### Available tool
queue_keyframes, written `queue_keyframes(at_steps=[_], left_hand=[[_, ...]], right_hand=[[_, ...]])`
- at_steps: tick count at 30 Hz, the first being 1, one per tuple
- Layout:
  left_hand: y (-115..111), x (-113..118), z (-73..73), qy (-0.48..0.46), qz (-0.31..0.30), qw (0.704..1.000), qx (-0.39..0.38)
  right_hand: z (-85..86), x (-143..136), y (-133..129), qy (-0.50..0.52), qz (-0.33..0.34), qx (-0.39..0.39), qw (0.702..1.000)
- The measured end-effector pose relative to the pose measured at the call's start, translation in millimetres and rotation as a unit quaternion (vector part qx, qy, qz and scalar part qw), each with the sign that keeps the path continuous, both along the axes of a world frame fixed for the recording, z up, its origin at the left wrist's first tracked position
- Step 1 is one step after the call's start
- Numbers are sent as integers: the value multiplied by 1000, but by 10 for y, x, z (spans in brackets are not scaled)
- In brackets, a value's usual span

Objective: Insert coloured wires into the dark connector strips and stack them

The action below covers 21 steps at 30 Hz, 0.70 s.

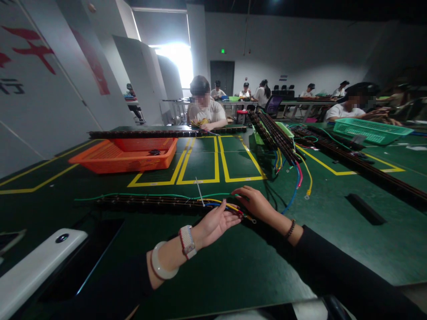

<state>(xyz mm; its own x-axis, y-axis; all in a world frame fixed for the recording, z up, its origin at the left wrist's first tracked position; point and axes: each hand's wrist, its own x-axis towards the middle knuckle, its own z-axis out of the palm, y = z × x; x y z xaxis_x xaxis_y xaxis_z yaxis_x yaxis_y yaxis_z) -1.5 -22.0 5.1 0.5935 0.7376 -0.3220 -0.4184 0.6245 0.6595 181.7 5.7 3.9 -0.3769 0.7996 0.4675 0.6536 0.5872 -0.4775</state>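
A dark wire harness (pixel 143 201) lies across the green table, with a green wire along its far side. A white cable tie (pixel 200 193) stands up from it near its right end. Yellow, blue and red wires with ring terminals fan out there. My left hand (pixel 216 222) is palm up, its thumb over these wires and its fingers stretched beneath them. Just to the right, my right hand (pixel 255 202) curves with its fingertips at the green wire's end; whether it pinches the wire is too small to tell.
An orange basket (pixel 123 162) stands at the back left. Bundled harnesses (pixel 276 133) with loose colored leads lie at the back right, near a green basket (pixel 372 130). A black strip (pixel 365 209) is at right, phones (pixel 43 262) at left. A person sits across the table.
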Motion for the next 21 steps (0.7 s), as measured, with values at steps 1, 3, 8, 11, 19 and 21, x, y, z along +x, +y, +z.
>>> queue_keyframes(at_steps=[1, 3, 8, 11, 19, 21], left_hand=[[-6, 2, 20, 2, 0, 1000, -5], [-17, 5, 54, 4, 1, 1000, -12], [-26, 0, 70, 3, -4, 1000, -12], [-15, -3, 52, -7, -12, 1000, -8], [-19, -9, 30, -27, 5, 1000, -10], [-28, -11, 36, -30, 9, 1000, -2]], right_hand=[[-21, 9, 25, 0, -3, 9, 1000], [-67, 26, 83, -5, -14, 24, 1000], [-175, 47, 208, -81, -28, 40, 996], [-168, 35, 196, -85, -28, 45, 995], [157, 29, -119, -117, 115, 118, 979], [187, 25, -150, -167, 146, 116, 968]])
